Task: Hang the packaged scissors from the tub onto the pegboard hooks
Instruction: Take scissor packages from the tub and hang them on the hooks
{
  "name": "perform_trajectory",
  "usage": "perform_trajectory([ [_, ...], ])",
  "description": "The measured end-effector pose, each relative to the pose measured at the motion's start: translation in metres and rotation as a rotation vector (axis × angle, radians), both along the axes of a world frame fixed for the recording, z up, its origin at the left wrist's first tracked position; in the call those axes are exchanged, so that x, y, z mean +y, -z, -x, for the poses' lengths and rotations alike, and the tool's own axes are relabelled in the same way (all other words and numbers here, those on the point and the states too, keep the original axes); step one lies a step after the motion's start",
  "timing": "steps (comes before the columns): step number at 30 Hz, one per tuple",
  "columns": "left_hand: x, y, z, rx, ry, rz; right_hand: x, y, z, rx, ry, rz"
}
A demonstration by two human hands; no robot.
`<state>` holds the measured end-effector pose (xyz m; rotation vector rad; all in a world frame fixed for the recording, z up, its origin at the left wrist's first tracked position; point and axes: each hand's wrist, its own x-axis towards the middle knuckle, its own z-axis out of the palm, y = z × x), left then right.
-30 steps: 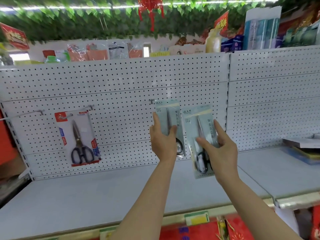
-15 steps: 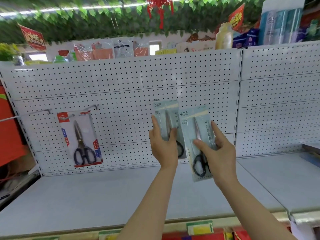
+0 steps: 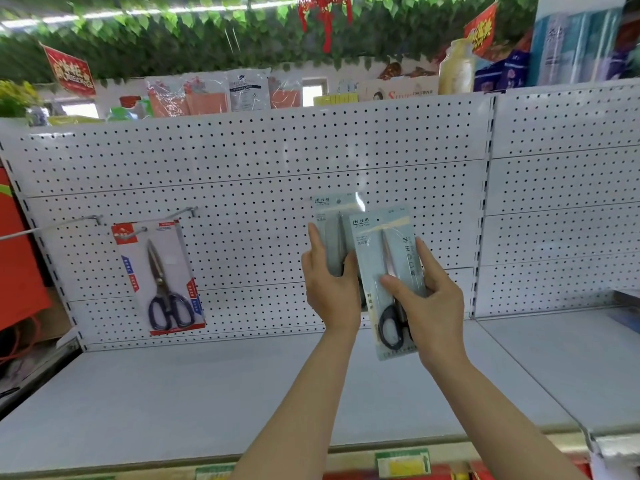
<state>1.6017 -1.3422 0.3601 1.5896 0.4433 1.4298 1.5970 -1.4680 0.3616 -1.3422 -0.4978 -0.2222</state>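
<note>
Two packs [image 3: 388, 271] overlap, pegboard [image 3: 242, 174] bare above.

Single head-worn wide-angle view, close, facing forward at the pegboard [image 3: 242, 188] over the shelf [image 3: 173, 403].

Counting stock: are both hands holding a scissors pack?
Yes: the left hand grips one pale pack, the right hand another.
</note>
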Motion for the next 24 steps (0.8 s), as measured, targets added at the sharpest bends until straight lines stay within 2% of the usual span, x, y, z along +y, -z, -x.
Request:
perform_trajectory([
  [16, -0.009, 0.005, 0.006, 0.031, -0.055, 0.057, 0.003, 0.005, -0.01, 0.015, -0.032, -0.02],
  [24, 0.0, 0.01, 0.004, 0.119, -0.067, 0.082, 0.005, -0.001, -0.005, 0.003, -0.037, -0.027],
])
